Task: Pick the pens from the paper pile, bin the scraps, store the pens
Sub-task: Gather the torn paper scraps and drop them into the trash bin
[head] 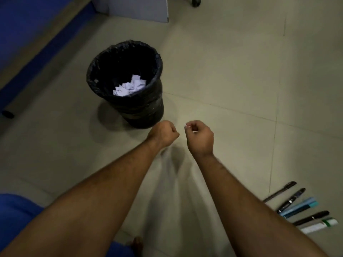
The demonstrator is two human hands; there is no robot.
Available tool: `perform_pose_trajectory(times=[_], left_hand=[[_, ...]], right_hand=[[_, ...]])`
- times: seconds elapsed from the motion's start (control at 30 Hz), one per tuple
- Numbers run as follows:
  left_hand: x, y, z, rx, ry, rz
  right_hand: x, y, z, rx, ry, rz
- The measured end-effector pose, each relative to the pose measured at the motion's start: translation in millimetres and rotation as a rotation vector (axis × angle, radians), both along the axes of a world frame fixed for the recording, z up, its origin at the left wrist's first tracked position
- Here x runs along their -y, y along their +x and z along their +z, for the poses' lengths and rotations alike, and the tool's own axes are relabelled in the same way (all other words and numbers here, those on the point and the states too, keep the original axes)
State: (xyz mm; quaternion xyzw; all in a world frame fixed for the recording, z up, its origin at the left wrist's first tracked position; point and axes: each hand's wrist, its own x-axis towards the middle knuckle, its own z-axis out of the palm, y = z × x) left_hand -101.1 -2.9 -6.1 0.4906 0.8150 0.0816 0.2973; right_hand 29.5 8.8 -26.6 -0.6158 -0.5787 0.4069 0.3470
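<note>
Likely office or study room. Pale tiled floor (232, 71) with thin grout lines. Black-lined wastebasket (128, 86) in middle of frame, crumpled paper (130, 86) inside. Grey furniture panel (133, 8) at top, dark caster (196, 1) beside it. Pens and markers (300, 210) in row, lower right.

Dim beige tiled floor (232, 75) with thin grout lines. Far left of it, a blue panel with a tan strip (42, 43); up top, a pale grey cabinet corner (141, 10) beside a dark caster wheel (196, 1).
</note>
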Motion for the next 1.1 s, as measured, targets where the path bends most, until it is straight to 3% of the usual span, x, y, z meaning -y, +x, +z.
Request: perform_pose_trajectory(times=[0.07, 0.17, 0.3, 0.47, 0.53, 0.77, 0.87, 1.1], left_hand=[[-1, -18, 26, -0.008, 0.080, 0.100], [2, -38, 59, -0.125, 0.174, 0.213], [15, -69, 81, -0.083, 0.304, 0.517], [38, -85, 75, -0.060, 0.480, 0.697], [43, -89, 75, -0.064, 0.572, 0.755], [42, -109, 77, -0.077, 0.586, 0.620], [42, -125, 78, -0.004, 0.596, 0.607], [51, -194, 94, -0.105, 0.482, 0.669]], right_hand=[[-12, -31, 32, -0.076, 0.036, -0.003], [-19, -67, 69, -0.042, 0.108, 0.046], [-35, -116, 106, 0.029, 0.271, 0.150], [-47, -156, 114, 0.395, 0.369, 0.312], [-46, -159, 109, 0.438, 0.357, 0.317], [-25, -149, 92, 0.070, 0.374, 0.151], [-21, -157, 91, 0.046, 0.317, 0.109], [-13, -220, 117, 0.064, 0.231, 0.394]])
